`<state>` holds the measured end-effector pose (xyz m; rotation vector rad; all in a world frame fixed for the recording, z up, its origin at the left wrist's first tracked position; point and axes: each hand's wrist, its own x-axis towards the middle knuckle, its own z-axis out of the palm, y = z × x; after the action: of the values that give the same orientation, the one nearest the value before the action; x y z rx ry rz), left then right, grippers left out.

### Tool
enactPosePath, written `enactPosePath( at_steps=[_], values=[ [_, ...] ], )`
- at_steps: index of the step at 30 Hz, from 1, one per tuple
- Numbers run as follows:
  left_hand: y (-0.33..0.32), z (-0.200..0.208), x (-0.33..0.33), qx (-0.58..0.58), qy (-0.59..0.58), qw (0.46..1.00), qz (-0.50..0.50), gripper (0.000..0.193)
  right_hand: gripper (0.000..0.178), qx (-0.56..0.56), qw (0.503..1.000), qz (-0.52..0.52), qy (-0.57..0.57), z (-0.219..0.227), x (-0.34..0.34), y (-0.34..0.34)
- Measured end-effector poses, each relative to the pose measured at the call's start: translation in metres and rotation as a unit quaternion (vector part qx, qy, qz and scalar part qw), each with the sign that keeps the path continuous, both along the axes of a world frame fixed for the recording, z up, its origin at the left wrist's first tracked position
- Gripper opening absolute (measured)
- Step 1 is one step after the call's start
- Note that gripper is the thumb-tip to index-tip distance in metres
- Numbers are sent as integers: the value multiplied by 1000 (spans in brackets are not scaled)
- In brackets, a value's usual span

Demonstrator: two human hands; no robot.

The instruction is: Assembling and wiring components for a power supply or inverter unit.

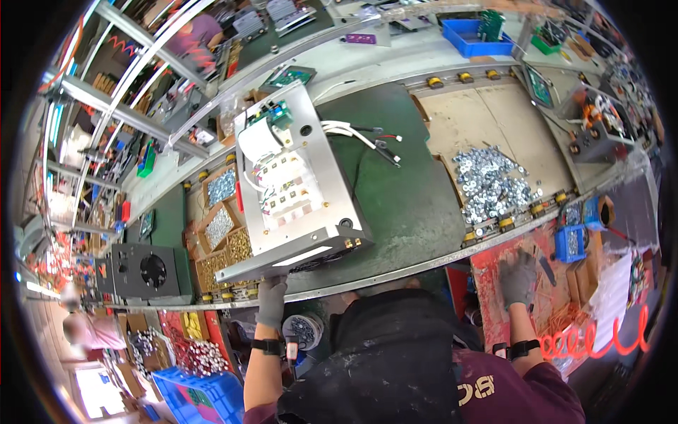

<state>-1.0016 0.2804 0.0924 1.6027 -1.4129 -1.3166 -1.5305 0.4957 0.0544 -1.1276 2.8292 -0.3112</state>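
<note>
A silver metal equipment chassis (pixel 304 230) lies on the green work board (pixel 399 205), with white cables (pixel 353 131) trailing from its far right side. Inside it are a white wrapped part and a green circuit board (pixel 277 115). My left hand (pixel 271 302), in a grey glove, is at the chassis's near edge, by the line's metal rail; its fingertips are partly hidden there, so their grip cannot be made out. My right hand (pixel 518 279), also gloved, is over the red bench (pixel 491 300) with fingers stretched out, beside a dark slim tool (pixel 546 271).
Loose washers or nuts (pixel 491 180) are heaped on the tan board at right. Cardboard trays of small fasteners (pixel 219 226) sit left of the chassis. A black box with a fan (pixel 145 270) stands farther left. Small blue bins (pixel 571 244) and a coiled red hose (pixel 593 343) are at right.
</note>
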Motion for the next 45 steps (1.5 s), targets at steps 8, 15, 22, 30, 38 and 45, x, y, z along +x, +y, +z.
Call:
enactPosePath(
  at_steps=[8, 15, 22, 30, 38, 45],
  values=[
    [38, 11, -102, -47, -223, 936, -267, 37, 76, -427, 762, 481, -79, 154, 161, -148],
    [-34, 91, -105, -26, 50, 891, -451, 41, 76, -395, 757, 515, 74, 195, 178, -168],
    [-257, 93, -55, -325, -340, 881, 48, 29, 68, -408, 831, 353, 132, 178, 169, -165],
    [-322, 46, -81, -110, -229, 948, -193, 38, 63, -542, 836, -20, -85, 164, 168, -187],
    [-151, 85, -46, 166, -84, 982, -42, 35, 35, -537, 815, 90, -200, 154, 14, -290],
    [-28, 95, -99, 344, 295, 885, 107, 32, 32, -386, 828, 375, -160, 175, 23, -520]
  ],
)
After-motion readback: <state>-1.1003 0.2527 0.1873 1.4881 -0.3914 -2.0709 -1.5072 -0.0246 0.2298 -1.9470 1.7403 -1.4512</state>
